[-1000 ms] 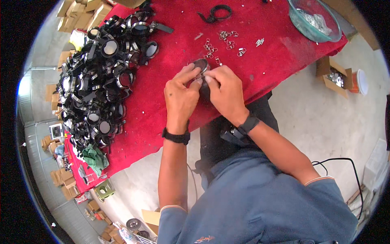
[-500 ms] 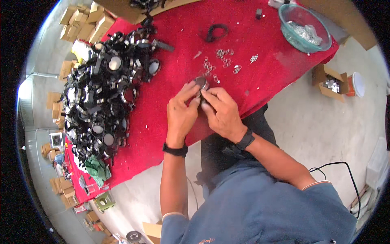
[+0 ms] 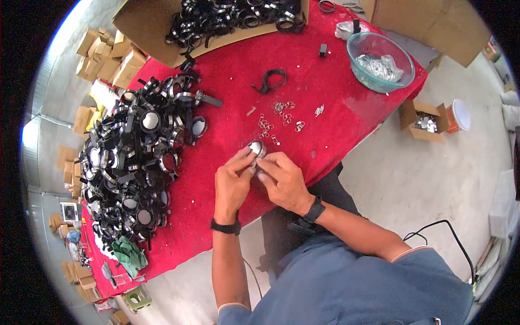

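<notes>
A round silver watch (image 3: 257, 147) is pinched between the fingers of both my hands, just above the red cloth near the table's front edge. My left hand (image 3: 232, 181) grips it from the left, thumb and fingertips closed at its edge. From the other side, my right hand (image 3: 285, 181) has its fingers pressed to the watch's lower right. Any strap on it is hidden by my fingers. Several small metal buckle-like pieces (image 3: 281, 108) lie scattered just beyond my hands. A looped black strap (image 3: 274, 80) rests farther back on the cloth.
A large heap of black-strapped watches (image 3: 150, 120) covers the table's left side. Behind stands a cardboard box (image 3: 145, 30) full of more. A teal bowl (image 3: 357, 69) with clear plastic bags sits at the far right. An open carton (image 3: 428, 134) stands on the floor.
The view has tilted, so more of the box at the back shows. The watch has turned in my fingers, from a dark side to a bright silver face. Both hands keep hold.
</notes>
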`<state>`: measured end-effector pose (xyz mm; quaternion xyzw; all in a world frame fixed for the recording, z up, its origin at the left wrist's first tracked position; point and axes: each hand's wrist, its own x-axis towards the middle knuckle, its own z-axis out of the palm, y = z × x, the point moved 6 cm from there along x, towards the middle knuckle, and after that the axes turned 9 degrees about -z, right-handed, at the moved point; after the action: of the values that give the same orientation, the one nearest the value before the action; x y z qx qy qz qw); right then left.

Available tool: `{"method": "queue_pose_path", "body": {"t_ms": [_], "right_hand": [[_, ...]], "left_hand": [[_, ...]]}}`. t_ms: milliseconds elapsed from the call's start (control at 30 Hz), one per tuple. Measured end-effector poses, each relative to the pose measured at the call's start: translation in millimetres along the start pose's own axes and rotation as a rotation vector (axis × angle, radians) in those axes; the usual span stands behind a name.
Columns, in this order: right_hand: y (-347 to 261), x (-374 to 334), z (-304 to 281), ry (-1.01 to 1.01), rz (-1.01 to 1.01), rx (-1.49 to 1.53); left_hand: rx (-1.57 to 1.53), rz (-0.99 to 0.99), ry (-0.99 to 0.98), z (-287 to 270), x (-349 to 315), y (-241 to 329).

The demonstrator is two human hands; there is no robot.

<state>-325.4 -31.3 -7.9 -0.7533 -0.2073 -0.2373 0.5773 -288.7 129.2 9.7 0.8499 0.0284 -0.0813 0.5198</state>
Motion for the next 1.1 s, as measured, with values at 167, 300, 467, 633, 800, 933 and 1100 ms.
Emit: {"method": "queue_pose_path", "body": {"t_ms": [167, 300, 467, 633, 800, 933, 1100], "right_hand": [[-4.5, 3.4, 1.2, -0.030, -0.042, -0.036], [-15.8, 27.4, -14.8, -0.206, -0.188, -0.097], [77.7, 182.4, -95.7, -0.036, -0.274, -0.732], [189.1, 264.5, -138.7, -0.292, 0.067, -1.292], [246.0, 261.9, -161.9, -0.358, 0.184, -1.330], [239.7, 248.9, -142.8, -0.483, 0.063, -1.456], [218.0, 221.2, -126.9, -0.731, 0.143, -1.508]], "left_hand": [[0.067, 0.021, 0.051, 1.2, 0.9, -1.2], [0.090, -0.002, 0.068, -2.7, -2.2, -0.5], [0.150, 0.058, 0.108, -3.8, -12.2, 4.0], [0.355, 0.125, 0.125, 9.8, -23.9, 32.3], [0.355, 0.127, 0.138, 14.3, -33.5, 26.6], [0.368, 0.185, 0.177, 17.8, -31.8, 24.7], [0.390, 0.234, 0.203, 23.7, -28.7, 26.8]]}}
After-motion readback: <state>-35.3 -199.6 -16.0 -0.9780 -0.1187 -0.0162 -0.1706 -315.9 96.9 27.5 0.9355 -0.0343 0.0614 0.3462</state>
